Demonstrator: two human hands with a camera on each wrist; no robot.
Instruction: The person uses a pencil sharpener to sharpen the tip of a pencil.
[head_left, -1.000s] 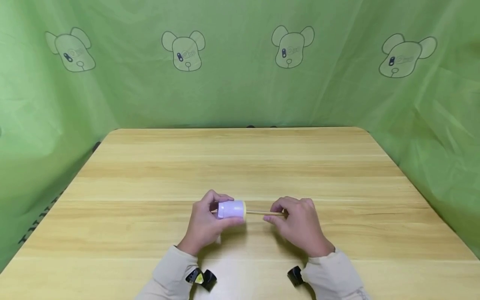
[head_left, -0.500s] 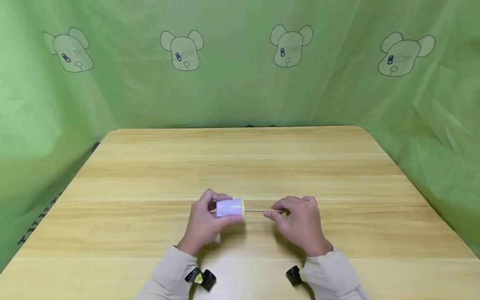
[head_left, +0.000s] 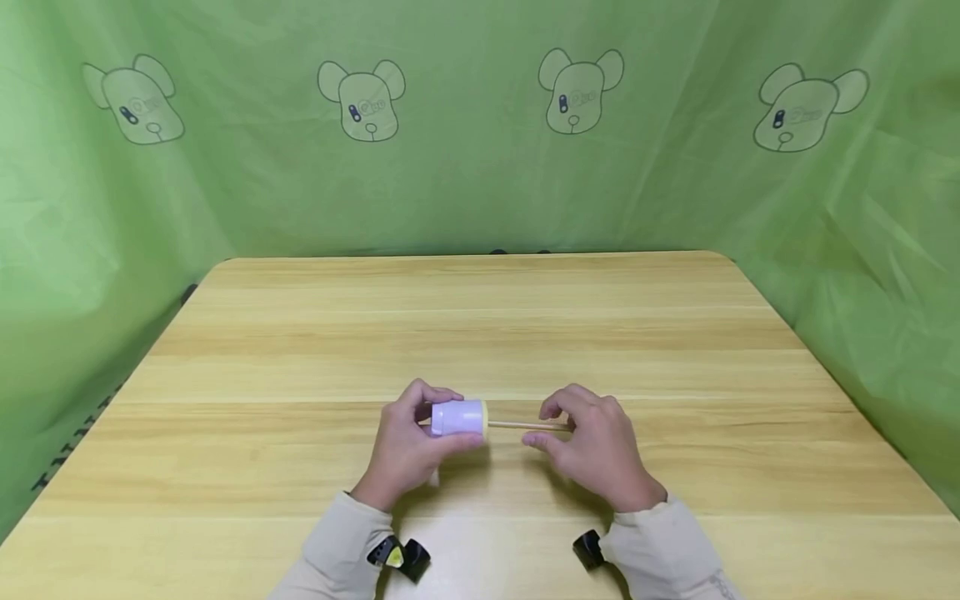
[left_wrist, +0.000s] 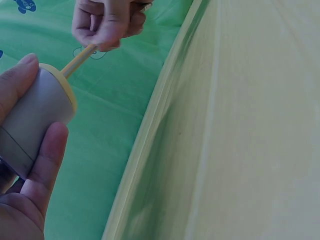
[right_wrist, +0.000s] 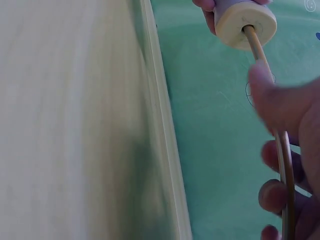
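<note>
My left hand (head_left: 405,450) grips a lilac cylindrical pencil sharpener (head_left: 457,418) lying sideways above the table, thumb on the near side and fingers on the far side. Its pale yellow end (right_wrist: 246,25) has a hole, and a wood-coloured pencil (head_left: 517,425) stands in that hole. From there the pencil runs right into my right hand (head_left: 600,450). In the head view the right thumb and forefinger lie a little apart on either side of the pencil. The right wrist view shows the other fingers (right_wrist: 274,195) curled about its shaft, with the thumb blurred. The pencil's tip is hidden inside the sharpener.
The wood-grain table (head_left: 480,333) spreads beneath both hands. Green cloth (head_left: 465,183) with bear-head drawings hangs behind it and at both sides. Black devices (head_left: 588,550) sit at the wrists, by the beige sleeves (head_left: 667,546).
The right thumb and forefinger have parted slightly from their pinch on the pencil. The left hand keeps its hold on the sharpener, and the pencil stays in the hole.
</note>
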